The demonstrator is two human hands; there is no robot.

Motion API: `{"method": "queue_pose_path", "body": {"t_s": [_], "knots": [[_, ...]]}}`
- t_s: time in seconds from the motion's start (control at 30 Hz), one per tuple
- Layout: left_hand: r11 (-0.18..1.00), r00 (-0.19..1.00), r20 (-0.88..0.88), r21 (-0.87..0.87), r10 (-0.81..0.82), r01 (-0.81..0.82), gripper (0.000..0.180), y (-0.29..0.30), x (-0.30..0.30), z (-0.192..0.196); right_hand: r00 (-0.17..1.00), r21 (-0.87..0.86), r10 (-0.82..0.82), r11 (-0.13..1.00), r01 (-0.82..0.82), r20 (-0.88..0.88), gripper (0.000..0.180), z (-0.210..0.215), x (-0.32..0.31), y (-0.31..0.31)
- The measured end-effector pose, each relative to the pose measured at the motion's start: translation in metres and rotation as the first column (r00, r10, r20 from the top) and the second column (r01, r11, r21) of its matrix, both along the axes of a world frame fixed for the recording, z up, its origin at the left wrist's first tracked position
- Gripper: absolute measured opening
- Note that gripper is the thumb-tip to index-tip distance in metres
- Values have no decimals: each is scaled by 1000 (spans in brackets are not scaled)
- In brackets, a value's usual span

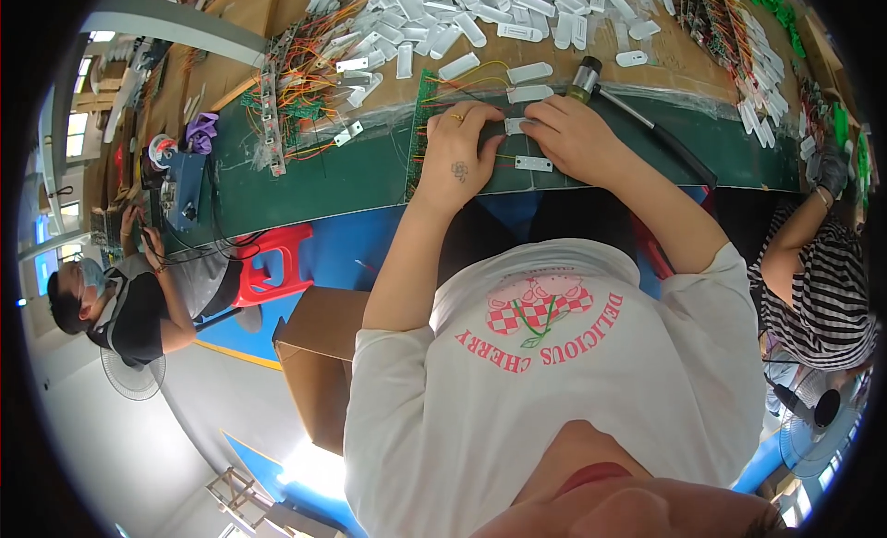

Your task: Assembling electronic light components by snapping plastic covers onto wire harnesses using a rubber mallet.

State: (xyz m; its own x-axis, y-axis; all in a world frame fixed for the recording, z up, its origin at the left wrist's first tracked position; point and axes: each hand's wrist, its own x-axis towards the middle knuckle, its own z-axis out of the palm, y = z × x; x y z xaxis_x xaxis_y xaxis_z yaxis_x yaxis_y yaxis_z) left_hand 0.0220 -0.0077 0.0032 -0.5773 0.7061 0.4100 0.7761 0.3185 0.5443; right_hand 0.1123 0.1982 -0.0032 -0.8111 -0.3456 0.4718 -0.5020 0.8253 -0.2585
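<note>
Green bench [351, 173]: 2 hands, left [459, 150], right [573, 136], pressing white casing [517, 126].

Both hands, left hand [459, 154] and right hand [575, 136], side by side, fingers curled down.

A heap of small white plastic housings [480, 16] is spread over the brown cardboard [684, 53] at the far side of the green bench [370, 173]. A tangle of orange and yellow wires [300, 85] is seen at the left, beside green circuit strips. A tool with a black handle [647, 122] is laid across the bench. A red plastic stool [277, 261] is set under the bench edge, near an open cardboard box [319, 353] on the blue floor. A seated person in a dark shirt [139, 307] is seen at the left (a floor fan [129, 376] stands just beside), and a striped sleeve [822, 288] at the right.
</note>
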Motion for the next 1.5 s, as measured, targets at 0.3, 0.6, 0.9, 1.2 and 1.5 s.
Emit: {"method": "queue_pose_path", "body": {"t_s": [0.3, 0.6, 0.9, 1.2, 1.5], "knots": [[999, 994, 107, 20, -30, 28, 25, -2, -4, -8, 998, 200, 20, 979, -30, 53, 27, 5, -4, 5], [998, 979, 199, 43, -51, 44, 29, 1, -3, -4, 998, 97, -44, 995, 40, 38, 25, 2, 1, 1], [987, 990, 21, 83, -143, 140, 34, 8, -10, -5, 1000, 53, -4, 999, 3, 14, 22, 1, 0, 7], [992, 985, 121, 16, -124, 123, 34, 2, -8, -3, 954, -78, -278, 959, 271, -107, 12, 14, -44, 56], [992, 985, 114, 45, -126, 122, 32, 5, -8, -5, 890, -387, -422, 802, 455, 173, 16, 11, -81, 91]]}}
